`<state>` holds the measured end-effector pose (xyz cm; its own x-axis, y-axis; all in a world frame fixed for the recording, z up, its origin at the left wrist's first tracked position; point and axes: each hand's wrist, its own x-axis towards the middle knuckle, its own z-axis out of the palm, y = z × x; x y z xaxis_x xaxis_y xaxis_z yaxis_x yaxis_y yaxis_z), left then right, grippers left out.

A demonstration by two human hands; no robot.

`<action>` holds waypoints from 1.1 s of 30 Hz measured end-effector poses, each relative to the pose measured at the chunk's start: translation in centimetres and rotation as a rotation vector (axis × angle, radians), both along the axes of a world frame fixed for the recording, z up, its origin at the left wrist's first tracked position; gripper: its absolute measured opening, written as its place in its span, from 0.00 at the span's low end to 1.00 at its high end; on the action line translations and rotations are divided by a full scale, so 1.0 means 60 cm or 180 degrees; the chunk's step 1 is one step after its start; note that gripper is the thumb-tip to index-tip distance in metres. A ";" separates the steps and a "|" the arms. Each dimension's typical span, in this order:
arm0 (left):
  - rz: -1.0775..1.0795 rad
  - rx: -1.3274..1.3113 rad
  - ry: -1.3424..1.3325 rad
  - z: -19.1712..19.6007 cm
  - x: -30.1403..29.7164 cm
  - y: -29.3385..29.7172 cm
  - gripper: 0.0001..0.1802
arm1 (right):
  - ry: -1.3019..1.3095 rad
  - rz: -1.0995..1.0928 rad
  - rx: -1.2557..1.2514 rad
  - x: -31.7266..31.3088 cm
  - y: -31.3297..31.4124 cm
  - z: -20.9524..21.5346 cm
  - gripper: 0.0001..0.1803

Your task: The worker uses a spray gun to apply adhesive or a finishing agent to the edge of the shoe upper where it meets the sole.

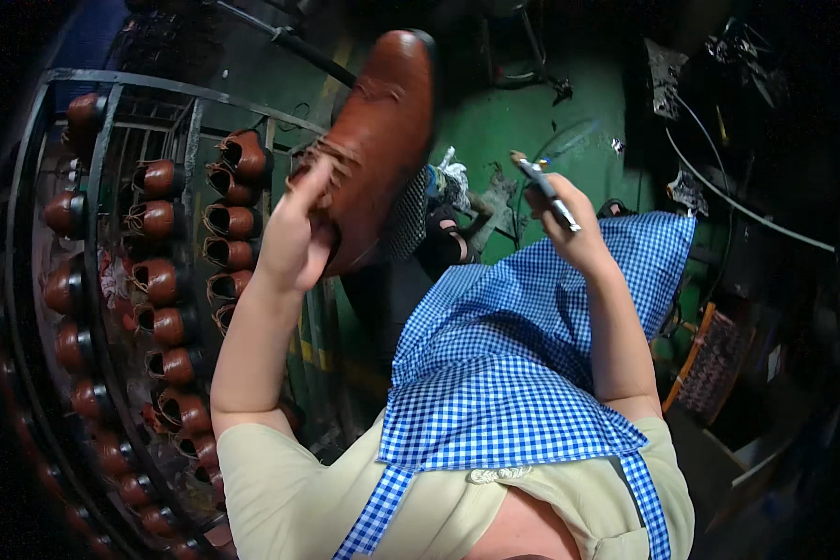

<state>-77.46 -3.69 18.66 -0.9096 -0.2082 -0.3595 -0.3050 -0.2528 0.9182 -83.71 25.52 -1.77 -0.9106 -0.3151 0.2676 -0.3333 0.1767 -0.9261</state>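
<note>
My left hand [301,224] grips a brown leather lace-up shoe [375,131] at its opening, with the thumb over the laces. The toe points up and away from me, and the dark sole edge shows along the right side. Over to the right, my right hand [569,219] is closed round a slim pen-like tool [553,198] with a dark and silver body. Its far end looks brownish; what kind of tip it has is too small to tell. The tool is apart from the shoe.
A metal rack [112,79] on the left carries many similar brown shoes [161,219] in columns. A blue-and-white checked apron [504,401] covers my lap. Beyond lies a green floor [569,103]. A pale cable [747,207] curves along the right, near a woven-looking panel [714,364].
</note>
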 end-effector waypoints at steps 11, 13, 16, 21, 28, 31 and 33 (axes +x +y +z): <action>-0.2495 -0.4084 0.0626 0.067 0.147 -0.026 0.19 | -0.1082 0.0279 -0.1016 0.020 0.015 0.041 0.15; -0.2532 -0.4101 0.0705 0.065 0.149 -0.029 0.20 | -0.0999 0.0428 -0.1117 0.029 0.013 0.049 0.16; -0.2524 -0.3989 0.0872 0.059 0.150 -0.037 0.18 | -0.0697 0.0296 -0.0841 0.034 0.009 0.062 0.11; -0.2610 -0.3950 0.1080 0.054 0.142 -0.046 0.17 | 0.0217 -0.0221 0.0074 0.037 -0.002 0.091 0.08; -0.2763 -0.3541 0.0914 0.051 0.139 -0.056 0.19 | 0.0074 -0.0143 0.0211 0.046 0.004 0.086 0.08; -0.2197 -0.3371 0.1060 0.031 0.160 -0.069 0.14 | 0.0289 -0.0283 0.0008 0.041 0.008 0.059 0.10; -0.1850 -0.2760 0.0364 0.015 0.189 -0.082 0.11 | 0.0329 -0.0324 -0.0335 0.036 0.003 0.041 0.12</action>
